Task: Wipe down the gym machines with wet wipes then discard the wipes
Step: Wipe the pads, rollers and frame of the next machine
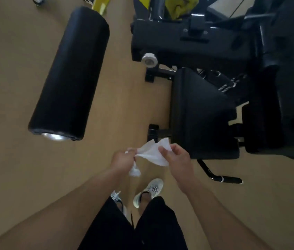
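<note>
A white wet wipe (152, 153) is stretched between both my hands in front of me, above the floor. My left hand (123, 159) grips its left end, with a crumpled white bit hanging below the fist. My right hand (176, 156) pinches the wipe's right side with thumb and fingers. Just right of my hands sits the black padded seat (200, 112) of a gym machine. A long black roller pad (70, 74) with a metal end cap hangs at the left.
The black machine frame (187, 42) with a white knob (149, 59) fills the upper right. A black handle lever (220, 177) sticks out below the seat. A yellow cloth (180, 6) lies at the top. My white shoes (149, 191) stand on the tan floor.
</note>
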